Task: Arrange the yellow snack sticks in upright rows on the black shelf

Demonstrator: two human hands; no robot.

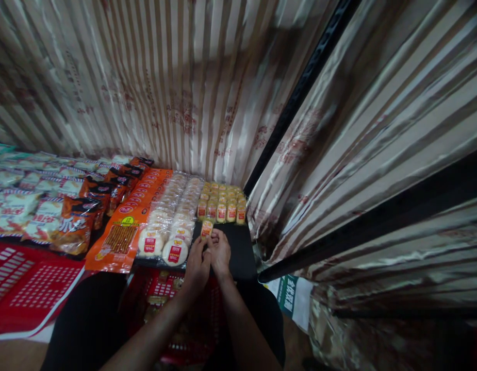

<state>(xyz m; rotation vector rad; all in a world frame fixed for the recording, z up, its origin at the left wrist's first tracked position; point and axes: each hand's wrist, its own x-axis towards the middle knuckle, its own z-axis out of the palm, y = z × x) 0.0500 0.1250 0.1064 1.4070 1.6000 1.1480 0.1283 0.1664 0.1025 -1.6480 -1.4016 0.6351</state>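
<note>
My left hand [195, 268] and my right hand [220, 251] meet over the front of a dark shelf [238, 247]. Together they pinch one small yellow snack packet [206, 228] with a red label, held upright. Just behind it stand rows of the same yellow packets [221, 204], filling the back right of the shelf. To the left lie round white rice-cracker packs [172, 226] in two columns, close to my left hand.
Orange flat packs [124, 232], dark orange bags [78, 221] and pale packets [17, 201] run leftward along the shelf. A red basket [164, 293] with goods sits below my forearms, red crates [25, 283] at lower left. Striped fabric [184, 87] hangs behind; black rails [300, 93] cross on the right.
</note>
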